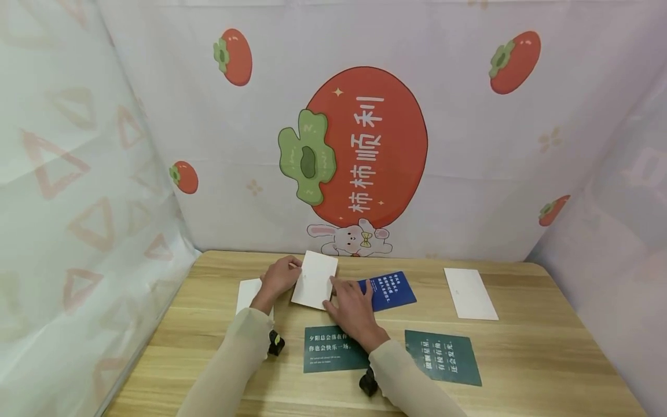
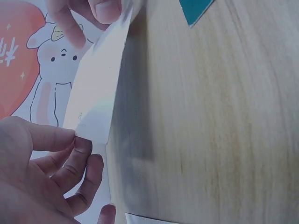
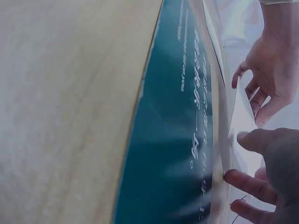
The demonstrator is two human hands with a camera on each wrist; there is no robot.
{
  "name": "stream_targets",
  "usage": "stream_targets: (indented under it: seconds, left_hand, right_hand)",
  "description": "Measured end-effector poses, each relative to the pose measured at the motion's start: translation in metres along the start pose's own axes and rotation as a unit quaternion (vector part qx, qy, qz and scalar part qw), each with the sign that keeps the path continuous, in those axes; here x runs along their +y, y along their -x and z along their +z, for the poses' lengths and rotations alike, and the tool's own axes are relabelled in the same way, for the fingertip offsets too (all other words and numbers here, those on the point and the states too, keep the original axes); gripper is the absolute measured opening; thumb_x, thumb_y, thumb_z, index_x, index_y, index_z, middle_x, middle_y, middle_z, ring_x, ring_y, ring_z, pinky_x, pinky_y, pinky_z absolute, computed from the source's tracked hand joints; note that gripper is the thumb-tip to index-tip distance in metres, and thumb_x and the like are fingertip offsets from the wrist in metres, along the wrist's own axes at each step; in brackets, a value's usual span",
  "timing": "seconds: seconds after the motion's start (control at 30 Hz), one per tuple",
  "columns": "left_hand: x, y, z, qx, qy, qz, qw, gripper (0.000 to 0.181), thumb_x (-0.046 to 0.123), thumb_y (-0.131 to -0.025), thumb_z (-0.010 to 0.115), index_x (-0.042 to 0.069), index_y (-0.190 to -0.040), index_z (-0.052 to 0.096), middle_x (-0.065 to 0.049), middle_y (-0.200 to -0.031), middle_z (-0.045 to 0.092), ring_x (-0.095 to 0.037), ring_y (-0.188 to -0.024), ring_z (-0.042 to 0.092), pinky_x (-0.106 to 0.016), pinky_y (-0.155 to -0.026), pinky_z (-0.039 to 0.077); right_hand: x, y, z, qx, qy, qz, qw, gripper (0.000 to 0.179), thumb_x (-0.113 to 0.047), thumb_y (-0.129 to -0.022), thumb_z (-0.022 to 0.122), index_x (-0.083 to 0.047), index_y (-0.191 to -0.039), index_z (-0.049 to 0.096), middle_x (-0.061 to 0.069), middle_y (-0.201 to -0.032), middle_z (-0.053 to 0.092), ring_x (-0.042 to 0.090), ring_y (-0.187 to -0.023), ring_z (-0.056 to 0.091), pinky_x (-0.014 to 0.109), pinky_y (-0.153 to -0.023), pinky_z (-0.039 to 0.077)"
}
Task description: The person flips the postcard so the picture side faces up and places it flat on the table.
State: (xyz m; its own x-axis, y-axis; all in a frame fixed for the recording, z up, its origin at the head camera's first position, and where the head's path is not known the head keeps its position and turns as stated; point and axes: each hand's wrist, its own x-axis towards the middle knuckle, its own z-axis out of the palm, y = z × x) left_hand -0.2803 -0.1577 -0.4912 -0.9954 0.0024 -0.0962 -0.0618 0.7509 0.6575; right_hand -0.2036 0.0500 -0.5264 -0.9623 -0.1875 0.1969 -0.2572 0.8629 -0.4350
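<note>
Between both hands a white card (image 1: pixel 315 281) is held up on a tilt over the table, its plain face toward me. My left hand (image 1: pixel 281 277) pinches its left edge; in the left wrist view thumb and fingers meet at the corner of the white card (image 2: pixel 96 93). From the other side my right hand (image 1: pixel 355 306) grips the right edge, with the thumb on the face of the card in the right wrist view. A blue card (image 1: pixel 393 291) with white writing lies partly behind the right hand. Below it, a green card (image 1: pixel 333 362) is partly covered by that hand.
Another white card (image 1: pixel 247 294) lies under the left forearm. To the right lie a second green card (image 1: pixel 450 359) and a white card (image 1: pixel 471 293). The wooden table (image 1: pixel 542 341) ends at a printed cloth backdrop (image 1: pixel 448 226), with cloth at both sides.
</note>
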Motion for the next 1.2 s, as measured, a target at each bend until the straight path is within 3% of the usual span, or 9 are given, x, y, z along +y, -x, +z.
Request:
stream_targets:
  seconds: [0.1, 0.2, 0.4, 0.57, 0.67, 0.9, 1.07, 1.2]
  left_hand:
    - [0.0, -0.001, 0.0, -0.003, 0.005, -0.004, 1.0, 0.028, 0.025, -0.109, 0.057, 0.011, -0.127, 0.074, -0.015, -0.13, 0.076, -0.039, -0.12, 0.068, -0.07, -0.108, 0.035]
    - [0.001, -0.002, 0.0, -0.006, 0.01, -0.011, 0.9999, 0.027, 0.026, -0.109, 0.057, 0.012, -0.126, 0.073, -0.015, -0.131, 0.076, -0.04, -0.122, 0.068, -0.073, -0.111, 0.034]
    - [0.001, -0.001, 0.001, -0.011, 0.031, -0.02, 0.9993, 0.026, 0.026, -0.11, 0.058, 0.012, -0.126, 0.072, -0.016, -0.135, 0.075, -0.04, -0.127, 0.067, -0.073, -0.115, 0.035]
    - [0.001, -0.001, 0.002, -0.021, 0.056, -0.019, 0.998, 0.026, 0.027, -0.111, 0.057, 0.011, -0.127, 0.071, -0.017, -0.137, 0.072, -0.034, -0.123, 0.067, -0.057, -0.102, 0.05]
    - [0.001, -0.001, 0.002, -0.025, 0.065, -0.016, 0.9974, 0.027, 0.026, -0.111, 0.057, 0.01, -0.127, 0.07, -0.017, -0.137, 0.071, -0.033, -0.121, 0.067, -0.051, -0.097, 0.053]
    - [0.001, -0.001, 0.001, -0.028, 0.077, -0.003, 0.9967, 0.029, 0.027, -0.112, 0.057, 0.008, -0.131, 0.068, -0.019, -0.142, 0.068, -0.038, -0.133, 0.063, -0.056, -0.107, 0.052]
    - [0.001, 0.0, -0.003, -0.031, 0.086, 0.019, 0.9956, 0.029, 0.027, -0.112, 0.058, 0.008, -0.131, 0.068, -0.016, -0.132, 0.07, -0.032, -0.119, 0.065, -0.05, -0.099, 0.054]
    - [-0.001, -0.001, -0.005, -0.047, 0.12, 0.027, 0.9912, 0.025, 0.028, -0.112, 0.058, 0.009, -0.126, 0.068, -0.012, -0.12, 0.075, -0.029, -0.114, 0.069, -0.046, -0.097, 0.053]
  right_hand:
    - [0.001, -0.001, -0.001, 0.018, -0.032, 0.002, 0.9993, 0.059, -0.029, -0.1, 0.08, -0.011, -0.153, 0.062, -0.005, -0.09, 0.072, 0.032, -0.131, 0.064, 0.079, -0.126, 0.019]
    - [0.002, -0.001, -0.002, 0.025, -0.048, 0.001, 0.9985, 0.059, -0.023, -0.1, 0.08, -0.009, -0.154, 0.06, -0.009, -0.081, 0.067, 0.031, -0.127, 0.066, 0.079, -0.125, 0.02]
    - [0.002, 0.0, -0.002, 0.034, -0.062, 0.02, 0.9973, 0.06, -0.021, -0.1, 0.079, -0.006, -0.154, 0.059, -0.005, -0.082, 0.072, 0.032, -0.115, 0.069, 0.078, -0.125, 0.021]
    - [0.004, 0.0, -0.001, 0.048, -0.057, 0.025, 0.9969, 0.057, -0.02, -0.1, 0.08, -0.006, -0.151, 0.063, -0.005, -0.08, 0.071, 0.031, -0.111, 0.07, 0.077, -0.125, 0.024]
    - [0.005, 0.001, -0.001, 0.057, -0.06, 0.026, 0.9963, 0.056, -0.018, -0.1, 0.08, -0.006, -0.152, 0.062, -0.004, -0.081, 0.071, 0.03, -0.109, 0.07, 0.077, -0.125, 0.025]
    - [0.009, -0.001, -0.003, 0.075, -0.073, 0.026, 0.9942, 0.058, -0.014, -0.099, 0.08, -0.011, -0.153, 0.061, -0.003, -0.086, 0.074, 0.027, -0.101, 0.07, 0.077, -0.124, 0.025]
    - [0.012, -0.005, -0.006, 0.086, -0.07, 0.028, 0.9935, 0.056, -0.014, -0.1, 0.079, -0.01, -0.152, 0.06, -0.001, -0.088, 0.076, 0.029, -0.101, 0.071, 0.075, -0.125, 0.025]
    - [0.013, -0.008, -0.009, 0.099, -0.064, 0.024, 0.9927, 0.042, -0.012, -0.1, 0.078, -0.01, -0.14, 0.065, 0.002, -0.091, 0.078, 0.031, -0.103, 0.072, 0.076, -0.123, 0.028]
